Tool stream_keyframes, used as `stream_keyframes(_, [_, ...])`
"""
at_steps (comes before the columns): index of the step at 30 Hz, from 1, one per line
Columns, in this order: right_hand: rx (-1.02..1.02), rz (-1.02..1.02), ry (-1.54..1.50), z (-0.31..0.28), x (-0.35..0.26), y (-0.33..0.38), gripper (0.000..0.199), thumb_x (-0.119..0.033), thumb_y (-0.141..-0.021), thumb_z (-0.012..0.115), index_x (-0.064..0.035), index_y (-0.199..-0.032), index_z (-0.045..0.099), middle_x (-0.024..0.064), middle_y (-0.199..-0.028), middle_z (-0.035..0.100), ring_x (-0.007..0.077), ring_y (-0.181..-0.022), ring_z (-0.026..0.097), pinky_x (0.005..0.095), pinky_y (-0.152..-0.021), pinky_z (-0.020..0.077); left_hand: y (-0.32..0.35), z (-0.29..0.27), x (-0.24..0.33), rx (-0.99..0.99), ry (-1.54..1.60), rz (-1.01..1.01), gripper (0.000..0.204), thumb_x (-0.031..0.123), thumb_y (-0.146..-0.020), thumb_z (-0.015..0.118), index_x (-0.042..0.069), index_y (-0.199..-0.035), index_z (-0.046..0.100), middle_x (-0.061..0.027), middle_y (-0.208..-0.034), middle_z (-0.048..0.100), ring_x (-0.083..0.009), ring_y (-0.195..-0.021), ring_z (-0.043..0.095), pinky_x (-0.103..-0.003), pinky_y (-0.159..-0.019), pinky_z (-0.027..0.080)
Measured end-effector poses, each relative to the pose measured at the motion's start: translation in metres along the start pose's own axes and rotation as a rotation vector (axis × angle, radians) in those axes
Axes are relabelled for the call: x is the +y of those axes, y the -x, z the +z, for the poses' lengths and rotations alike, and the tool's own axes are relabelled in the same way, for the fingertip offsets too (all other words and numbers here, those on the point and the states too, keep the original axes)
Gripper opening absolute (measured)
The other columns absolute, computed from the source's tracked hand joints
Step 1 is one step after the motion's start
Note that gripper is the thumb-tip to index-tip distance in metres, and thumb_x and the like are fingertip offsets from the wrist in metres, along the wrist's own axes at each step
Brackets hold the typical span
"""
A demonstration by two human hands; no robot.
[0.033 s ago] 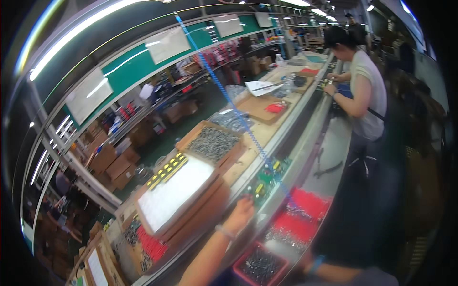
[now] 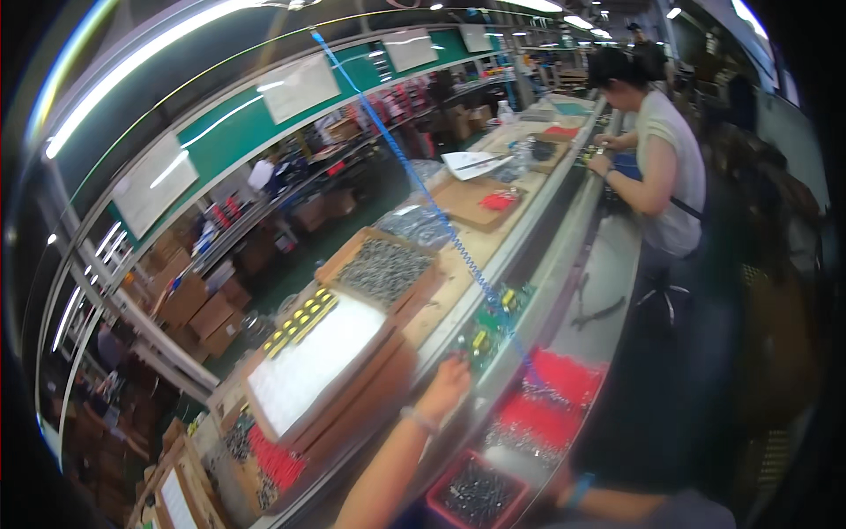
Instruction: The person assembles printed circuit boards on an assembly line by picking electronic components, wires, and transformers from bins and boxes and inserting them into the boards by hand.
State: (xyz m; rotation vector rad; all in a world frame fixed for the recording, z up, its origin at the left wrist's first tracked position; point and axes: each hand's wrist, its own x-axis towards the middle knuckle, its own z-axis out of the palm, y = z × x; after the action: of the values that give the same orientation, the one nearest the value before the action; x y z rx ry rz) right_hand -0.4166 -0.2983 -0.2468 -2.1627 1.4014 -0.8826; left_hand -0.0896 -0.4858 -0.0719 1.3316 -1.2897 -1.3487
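My left hand (image 2: 448,386), with a band at the wrist, reaches over the conveyor line to the near end of a green circuit board (image 2: 482,346). Its fingers are curled together at the board's edge; what they pinch, if anything, is too blurred to make out. The board carries yellow and other small components. Low at the right, my right hand (image 2: 557,495) is dark and cut off by the tray edge, beyond a blue wristband (image 2: 582,489); its fingers cannot be read. Nearest to it are red parts with metal leads (image 2: 542,414) and a pink-red bin (image 2: 438,504) of dark small parts.
Stacked cardboard trays (image 2: 357,388) stand left of the line, topped by a white sheet and yellow-black parts. Behind is a box of grey parts (image 2: 381,269). A blue coiled cord (image 2: 423,189) hangs across. Pliers (image 2: 599,310) lie farther along; a co-worker (image 2: 656,159) sits beyond.
The whole view has shifted slightly, so the scene sits a little farther left. My left hand stays at the board's near end.
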Motion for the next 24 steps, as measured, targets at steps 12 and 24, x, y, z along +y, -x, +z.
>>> stream_keyframes(12, [0.060, 0.027, 0.056, -0.013, -0.038, -0.017, 0.066, -0.045, -0.087, 0.064, -0.0088, -0.142, 0.054, 0.0216, -0.142, 0.054, 0.0468, -0.131, 0.048, 0.0621, -0.110, 0.0368, 0.144, 0.065, 0.217, 0.085, -0.161, 0.372, 0.029, 0.016, -0.103, 0.057, -0.009, -0.116, 0.067, -0.0212, -0.114, 0.070, -0.0263, -0.104, 0.068, -0.036, -0.095, 0.052])
stream_keyframes(24, [-0.209, -0.311, 0.076, -0.027, -0.063, -0.033, 0.064, -0.050, -0.088, 0.064, -0.0098, -0.138, 0.058, 0.0213, -0.139, 0.056, 0.0467, -0.124, 0.053, 0.0625, -0.105, 0.0414, 0.264, 0.047, 0.213, 0.010, 0.768, 0.670, 0.073, 0.054, -0.109, 0.025, -0.008, -0.127, 0.059, -0.0270, -0.110, 0.069, -0.0430, -0.107, 0.068, -0.057, -0.102, 0.051])
